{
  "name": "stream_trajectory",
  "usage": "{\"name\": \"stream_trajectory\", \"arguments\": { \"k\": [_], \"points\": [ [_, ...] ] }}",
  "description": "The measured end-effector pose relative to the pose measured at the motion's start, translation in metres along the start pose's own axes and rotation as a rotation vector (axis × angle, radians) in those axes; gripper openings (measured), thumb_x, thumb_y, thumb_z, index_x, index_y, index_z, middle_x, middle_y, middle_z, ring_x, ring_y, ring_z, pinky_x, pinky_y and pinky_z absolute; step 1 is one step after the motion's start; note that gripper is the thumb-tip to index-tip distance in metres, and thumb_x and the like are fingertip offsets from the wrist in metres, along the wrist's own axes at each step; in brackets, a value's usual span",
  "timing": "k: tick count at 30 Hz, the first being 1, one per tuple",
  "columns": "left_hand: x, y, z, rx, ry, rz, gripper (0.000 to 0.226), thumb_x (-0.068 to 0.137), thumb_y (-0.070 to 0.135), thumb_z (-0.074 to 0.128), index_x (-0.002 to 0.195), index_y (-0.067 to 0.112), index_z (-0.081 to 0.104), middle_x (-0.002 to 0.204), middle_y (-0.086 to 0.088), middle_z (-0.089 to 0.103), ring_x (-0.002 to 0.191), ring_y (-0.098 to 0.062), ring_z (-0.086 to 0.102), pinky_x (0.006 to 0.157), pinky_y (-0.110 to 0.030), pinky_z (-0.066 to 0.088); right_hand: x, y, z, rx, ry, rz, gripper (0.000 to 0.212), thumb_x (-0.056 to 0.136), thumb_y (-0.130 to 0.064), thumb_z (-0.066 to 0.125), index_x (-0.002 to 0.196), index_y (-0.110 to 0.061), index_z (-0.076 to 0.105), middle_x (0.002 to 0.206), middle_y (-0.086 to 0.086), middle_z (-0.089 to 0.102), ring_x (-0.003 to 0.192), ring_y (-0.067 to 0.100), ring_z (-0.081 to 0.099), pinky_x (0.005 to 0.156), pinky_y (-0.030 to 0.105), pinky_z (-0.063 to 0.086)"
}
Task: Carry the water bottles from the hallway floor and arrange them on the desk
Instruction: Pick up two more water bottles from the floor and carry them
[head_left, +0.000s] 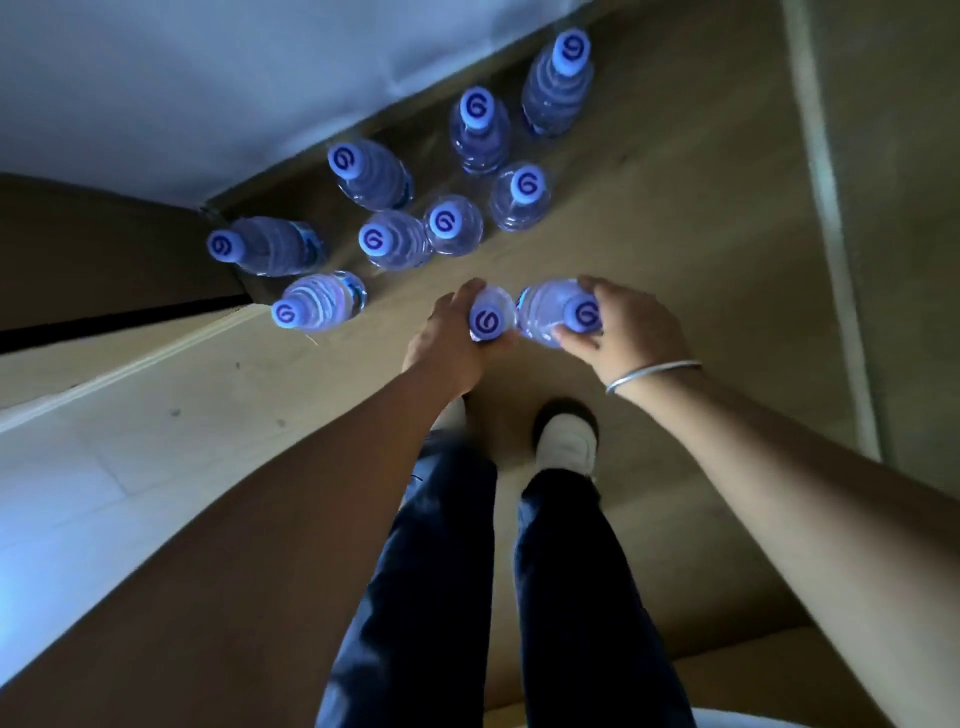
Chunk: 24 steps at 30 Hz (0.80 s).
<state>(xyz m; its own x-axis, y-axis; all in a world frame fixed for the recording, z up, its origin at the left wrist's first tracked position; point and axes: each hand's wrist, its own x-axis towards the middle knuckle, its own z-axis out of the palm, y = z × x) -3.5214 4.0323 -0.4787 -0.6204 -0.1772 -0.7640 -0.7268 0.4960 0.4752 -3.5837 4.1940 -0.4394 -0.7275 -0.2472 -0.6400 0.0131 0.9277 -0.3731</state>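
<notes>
Several clear water bottles with pale blue caps stand on the hallway floor (701, 260) near the wall, among them one at the far left (270, 247), one in the middle (452, 224) and one at the back right (558, 88). My left hand (449, 338) grips a bottle (488, 317) by its neck, fingers curled round it. My right hand (623, 322) grips a second bottle (550, 312) just beside it, thumb and fingers round its shoulder. The two held bottles touch each other. The desk is not in view.
A white wall (208, 78) runs along the back left with a dark skirting. A dark door frame (104, 270) stands at the left. My legs in dark trousers and light shoes (566, 441) are right below the hands. A pale strip (831, 234) crosses the floor at the right.
</notes>
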Motion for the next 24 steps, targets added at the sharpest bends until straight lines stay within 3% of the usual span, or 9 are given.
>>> {"name": "stream_trajectory", "arguments": {
  "k": [5, 8, 11, 14, 17, 20, 22, 24],
  "points": [
    [-0.079, 0.022, -0.028, -0.123, 0.101, -0.052, 0.067, 0.075, 0.034, 0.074, 0.133, 0.025, 0.043, 0.128, -0.006, 0.055, 0.113, -0.028, 0.055, 0.096, -0.042, 0.045, -0.074, -0.036, -0.042, -0.08, 0.054, -0.185, 0.056, 0.078, -0.029, 0.068, 0.127, -0.007, 0.051, 0.118, 0.019, 0.058, 0.104, 0.037, 0.058, 0.084, 0.043, 0.048],
    [-0.148, 0.041, -0.056, -0.201, 0.204, -0.061, 0.063, 0.076, 0.031, 0.074, 0.132, 0.025, 0.047, 0.128, -0.003, 0.056, 0.114, -0.026, 0.055, 0.094, -0.033, 0.043, -0.123, -0.068, -0.079, -0.165, 0.101, -0.348, 0.055, 0.066, -0.025, 0.077, 0.112, 0.0, 0.061, 0.097, 0.021, 0.065, 0.08, 0.037, 0.066, 0.061, 0.037, 0.052],
    [-0.224, 0.062, -0.084, -0.308, 0.31, -0.025, 0.061, 0.073, 0.029, 0.077, 0.128, 0.02, 0.052, 0.127, -0.002, 0.059, 0.115, -0.023, 0.056, 0.093, -0.03, 0.042, -0.171, -0.104, -0.121, -0.183, 0.197, -0.507, 0.053, 0.059, -0.04, 0.063, 0.091, 0.002, 0.067, 0.077, 0.015, 0.069, 0.06, 0.03, 0.068, 0.043, 0.026, 0.05],
    [-0.3, 0.08, -0.121, -0.392, 0.441, 0.011, 0.054, 0.072, 0.026, 0.078, 0.121, 0.017, 0.058, 0.122, 0.0, 0.062, 0.111, -0.019, 0.058, 0.087, -0.023, 0.041, -0.225, -0.151, -0.16, -0.169, 0.263, -0.647, 0.053, 0.05, -0.034, 0.077, 0.087, 0.003, 0.069, 0.078, 0.015, 0.071, 0.062, 0.027, 0.07, 0.044, 0.026, 0.052],
    [-0.369, 0.092, -0.164, -0.439, 0.574, 0.02, 0.042, 0.074, 0.024, 0.077, 0.113, 0.016, 0.064, 0.101, 0.001, 0.066, 0.093, -0.014, 0.059, 0.071, -0.015, 0.035, -0.275, -0.204, -0.188, -0.178, 0.269, -0.793, 0.055, 0.043, -0.027, 0.089, 0.087, 0.0, 0.072, 0.083, 0.012, 0.074, 0.069, 0.024, 0.071, 0.055, 0.025, 0.053],
    [-0.433, 0.088, -0.208, -0.502, 0.674, 0.026, 0.031, 0.075, 0.022, 0.077, 0.104, 0.014, 0.068, 0.085, 0.003, 0.064, 0.082, -0.009, 0.058, 0.061, -0.014, 0.036, -0.312, -0.265, -0.208, -0.103, 0.277, -0.971, 0.041, 0.058, -0.03, 0.076, 0.085, 0.0, 0.07, 0.081, 0.012, 0.073, 0.071, 0.026, 0.07, 0.071, 0.025, 0.045],
    [-0.477, 0.074, -0.235, -0.578, 0.758, 0.031, 0.03, 0.075, 0.022, 0.077, 0.102, 0.015, 0.068, 0.082, 0.001, 0.065, 0.074, -0.001, 0.055, 0.059, -0.011, 0.038, -0.341, -0.31, -0.215, -0.055, 0.276, -1.093, 0.04, 0.065, -0.039, 0.065, 0.082, -0.003, 0.069, 0.078, 0.009, 0.072, 0.068, 0.026, 0.069, 0.069, 0.024, 0.042],
    [-0.518, 0.054, -0.26, -0.675, 0.855, 0.027, 0.039, 0.07, 0.034, 0.075, 0.105, 0.018, 0.067, 0.086, 0.002, 0.067, 0.078, -0.004, 0.059, 0.066, -0.016, 0.04, -0.374, -0.357, -0.214, -0.074, 0.269, -1.202, 0.042, 0.066, -0.047, 0.056, 0.079, -0.009, 0.069, 0.076, 0.004, 0.072, 0.066, 0.023, 0.066, 0.066, 0.023, 0.04]
  ]
}}
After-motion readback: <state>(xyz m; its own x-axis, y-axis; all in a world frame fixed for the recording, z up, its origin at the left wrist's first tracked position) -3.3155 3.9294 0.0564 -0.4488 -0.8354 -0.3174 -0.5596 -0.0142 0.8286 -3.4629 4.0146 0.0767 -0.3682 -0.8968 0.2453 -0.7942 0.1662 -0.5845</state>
